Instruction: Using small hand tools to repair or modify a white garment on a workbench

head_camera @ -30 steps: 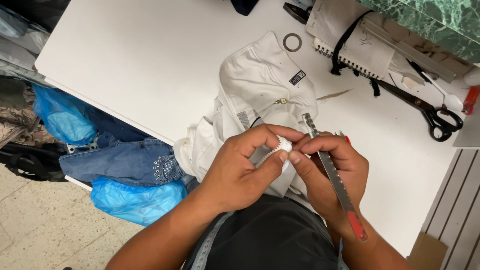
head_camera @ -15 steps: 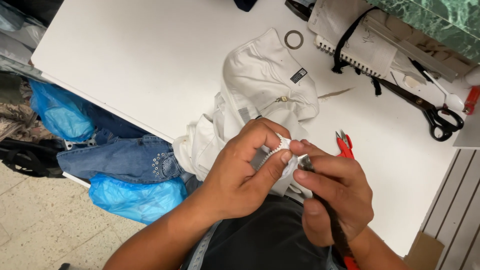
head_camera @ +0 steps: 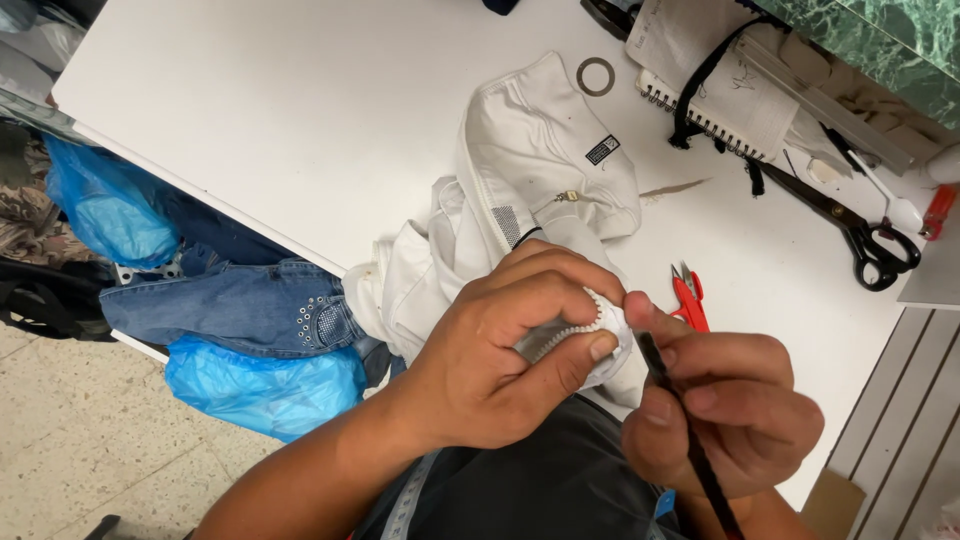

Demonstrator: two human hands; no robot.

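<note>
Two scissors (head_camera: 860, 225), one snips (head_camera: 688, 297), one ring (head_camera: 595, 76), perhaps one notebook (head_camera: 715, 95).

Small rectangular black fabric label (head_camera: 601, 150) with pale markings: sewn flat on the white garment (head_camera: 530, 150), upper right part, tilted, near the grey metal ring (head_camera: 596, 76).

Blue translucent plastic bag, upper (head_camera: 105, 205): below the table edge at left, bulging, beside the blue denim garment (head_camera: 240, 305).

Blue translucent plastic bag, lower (head_camera: 265, 385): crumpled, just under the same denim.

Signs, screens: none.
</note>
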